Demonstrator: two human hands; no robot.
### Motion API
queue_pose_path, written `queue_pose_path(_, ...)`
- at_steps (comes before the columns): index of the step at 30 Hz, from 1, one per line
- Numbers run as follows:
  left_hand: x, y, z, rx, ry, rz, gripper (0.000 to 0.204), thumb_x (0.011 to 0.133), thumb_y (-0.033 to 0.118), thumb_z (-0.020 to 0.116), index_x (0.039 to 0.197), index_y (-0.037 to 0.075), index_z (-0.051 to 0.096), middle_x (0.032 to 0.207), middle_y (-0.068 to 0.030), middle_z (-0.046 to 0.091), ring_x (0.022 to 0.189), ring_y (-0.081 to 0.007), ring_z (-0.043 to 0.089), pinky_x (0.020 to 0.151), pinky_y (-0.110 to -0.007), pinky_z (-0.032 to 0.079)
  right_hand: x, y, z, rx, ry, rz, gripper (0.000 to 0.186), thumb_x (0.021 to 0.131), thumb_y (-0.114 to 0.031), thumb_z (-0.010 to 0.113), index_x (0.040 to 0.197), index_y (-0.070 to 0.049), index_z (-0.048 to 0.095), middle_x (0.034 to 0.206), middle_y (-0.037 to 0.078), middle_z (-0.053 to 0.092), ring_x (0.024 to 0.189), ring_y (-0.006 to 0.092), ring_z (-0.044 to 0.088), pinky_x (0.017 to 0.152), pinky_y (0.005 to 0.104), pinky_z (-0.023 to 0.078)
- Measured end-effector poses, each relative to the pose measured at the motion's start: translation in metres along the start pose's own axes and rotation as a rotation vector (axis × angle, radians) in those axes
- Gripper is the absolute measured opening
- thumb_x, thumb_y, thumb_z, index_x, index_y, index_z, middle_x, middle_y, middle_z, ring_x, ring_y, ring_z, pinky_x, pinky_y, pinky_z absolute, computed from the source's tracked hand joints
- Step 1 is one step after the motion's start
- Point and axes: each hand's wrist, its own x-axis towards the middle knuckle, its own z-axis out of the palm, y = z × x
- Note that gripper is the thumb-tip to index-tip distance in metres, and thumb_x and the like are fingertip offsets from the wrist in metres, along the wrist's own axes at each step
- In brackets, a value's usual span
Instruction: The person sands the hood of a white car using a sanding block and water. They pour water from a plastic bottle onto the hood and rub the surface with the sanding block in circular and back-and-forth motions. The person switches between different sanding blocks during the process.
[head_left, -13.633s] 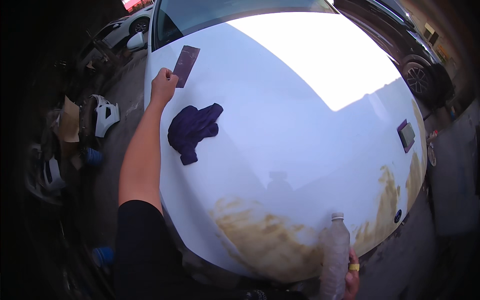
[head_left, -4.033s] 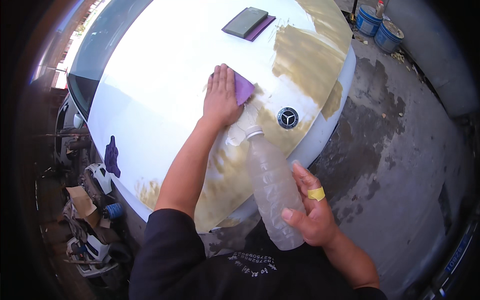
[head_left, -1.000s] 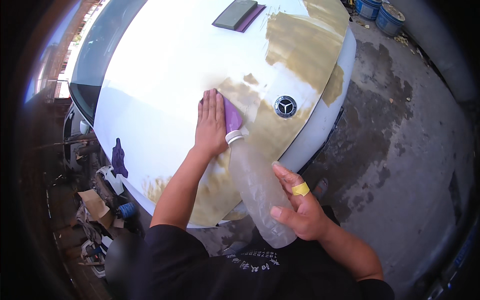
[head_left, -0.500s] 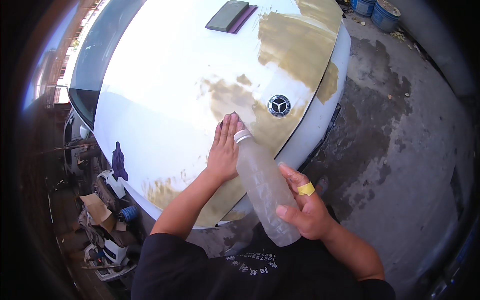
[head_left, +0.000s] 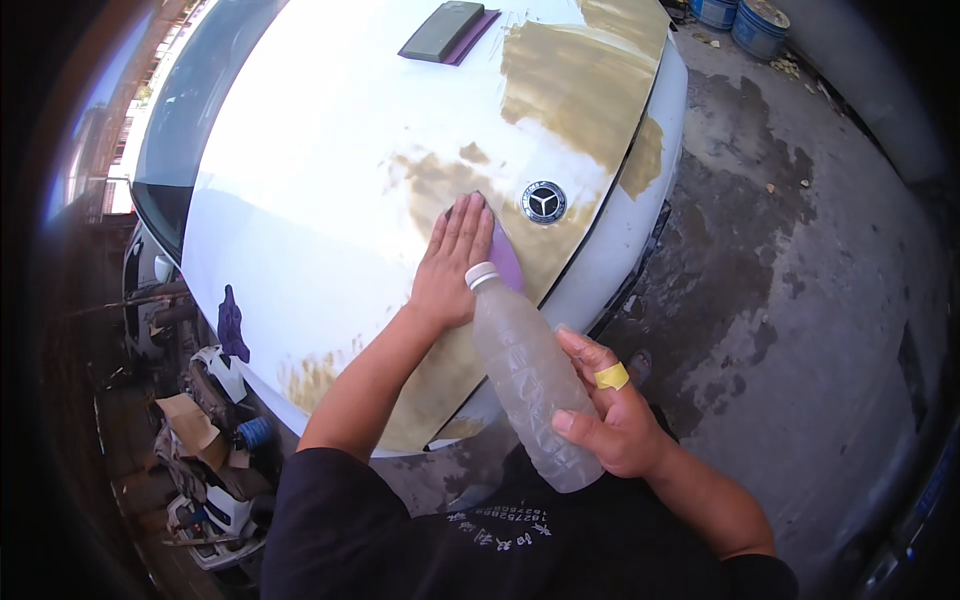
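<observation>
My left hand (head_left: 455, 262) lies on the white car hood (head_left: 300, 215), fingers straight and together, pressing a piece of purple sandpaper (head_left: 507, 258) against it. Most of that sheet is under my palm; a dark edge shows at the fingertips. Tan body filler (head_left: 425, 190) covers the surface around the hand, and a round badge (head_left: 544, 202) sits just to its right. In front of my body, my right hand (head_left: 610, 410) grips a cloudy plastic bottle (head_left: 525, 375) near its base. The bottle is tilted, its white cap toward my left hand.
A grey-green sanding block (head_left: 442, 32) rests on a purple sheet farther up the hood. A dark purple cloth (head_left: 231, 325) hangs at the left edge. Car parts and a cardboard box (head_left: 192, 430) lie at lower left. Blue buckets (head_left: 760, 30) stand on the wet concrete (head_left: 770, 330) at far right.
My left hand has slid slightly up the hood, and more of the purple sandpaper shows beside it. The view has shifted a little; my right hand keeps the bottle in the same hold.
</observation>
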Motion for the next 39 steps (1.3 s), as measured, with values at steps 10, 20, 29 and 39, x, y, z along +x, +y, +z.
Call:
queue_pose_path(10,-0.008,0.018,0.009,-0.012,-0.08,0.134,0.083,0.091,0.037,0.051,0.155,-0.002,0.015,0.162,-0.0222,0.018,0.152,-0.0364,0.012,0.123,-0.049,0.01,-0.014,0.001,-0.008,0.01,0.044,-0.022,0.079,0.092,-0.01,0.062,0.154,0.002,0.015,0.149,0.018,0.036,0.137,0.0223,0.038,0.114,0.0382,0.029)
queue_pose_path(20,0.063,-0.064,-0.043,-0.077,-0.239,0.505,0.087,0.085,0.032,0.061,0.155,0.002,0.021,0.163,-0.0196,0.017,0.152,-0.0354,0.014,0.123,-0.048,0.014,-0.018,0.012,-0.011,0.034,0.067,-0.037,0.077,0.093,-0.011,0.062,0.154,0.003,0.016,0.15,0.018,0.035,0.138,0.0223,0.038,0.114,0.0374,0.029)
queue_pose_path(29,0.127,-0.083,-0.047,-0.123,-0.254,0.841,0.077,0.088,0.038,0.056,0.153,0.005,0.032,0.161,-0.0128,0.027,0.149,-0.0308,0.025,0.123,-0.045,0.021,-0.007,0.018,-0.009,0.036,0.109,-0.03,0.077,0.094,-0.01,0.061,0.155,0.0,0.016,0.151,0.016,0.035,0.138,0.0219,0.038,0.114,0.0366,0.029)
queue_pose_path(39,0.154,-0.092,-0.051,-0.182,-0.281,1.012,0.073,0.079,0.035,0.062,0.144,0.004,0.048,0.153,-0.0134,0.042,0.145,-0.0337,0.034,0.121,-0.047,0.027,0.012,0.024,-0.002,-0.002,0.171,-0.052,0.077,0.094,-0.012,0.061,0.155,0.0,0.016,0.15,0.016,0.036,0.137,0.0216,0.039,0.113,0.0363,0.03)
